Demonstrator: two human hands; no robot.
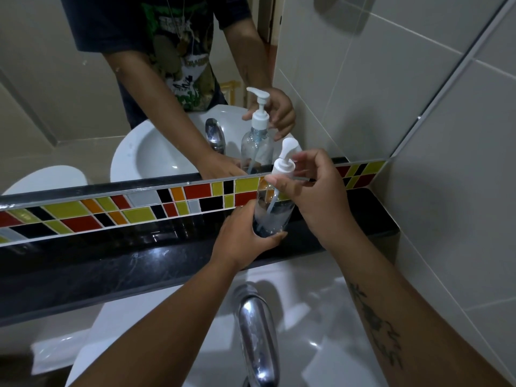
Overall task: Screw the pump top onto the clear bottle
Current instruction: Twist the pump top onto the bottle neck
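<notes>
A clear plastic bottle (272,212) stands on the black stone ledge (117,255) below the mirror, leaning slightly left. My left hand (245,236) is wrapped around its lower part. The white pump top (284,163) sits on the bottle's neck, its tube reaching down inside. My right hand (310,185) grips the pump's collar with thumb and fingertips. The mirror repeats the bottle, pump and both hands.
A chrome tap (258,331) rises over the white basin (315,317) just below my arms. A strip of coloured mosaic tiles (111,209) runs behind the ledge. Grey wall tiles (446,177) close in on the right. A mirror (83,93) fills the wall ahead.
</notes>
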